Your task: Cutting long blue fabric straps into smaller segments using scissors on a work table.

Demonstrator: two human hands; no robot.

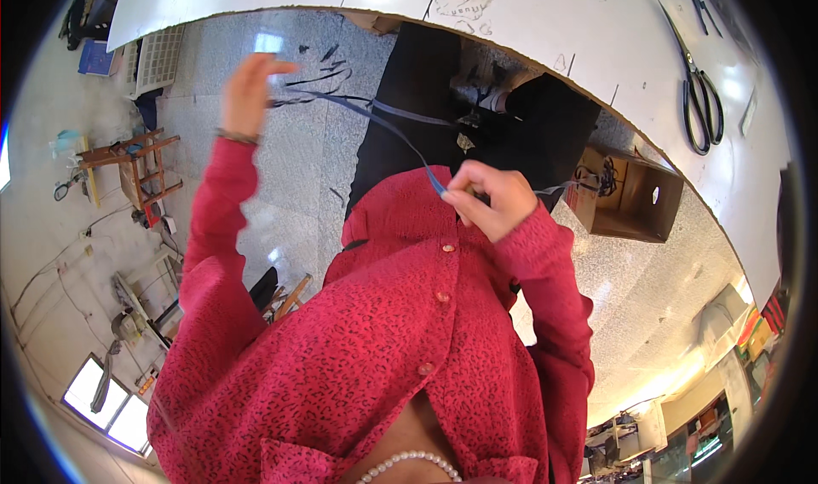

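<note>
My right hand (494, 198) pinches one end of a narrow blue-grey strip (394, 129) between thumb and fingers, in front of my red patterned shirt. From there the strip runs up and left toward my left hand. My left hand (245, 96) is raised at the upper left and smeared by motion, so I cannot tell whether its fingers grip anything. Another grey length of strip (413, 113) crosses my dark-clad lap (383, 156). Thin dark strips (319, 79) show beyond my left hand, over the floor.
A white table (579, 24) with a curved near edge lies ahead, black-handled scissors (700, 100) on its right part. An open cardboard box (635, 198) with tangled strips stands below it at right. A wooden stool (136, 173) is at left, near a pale crate (158, 58).
</note>
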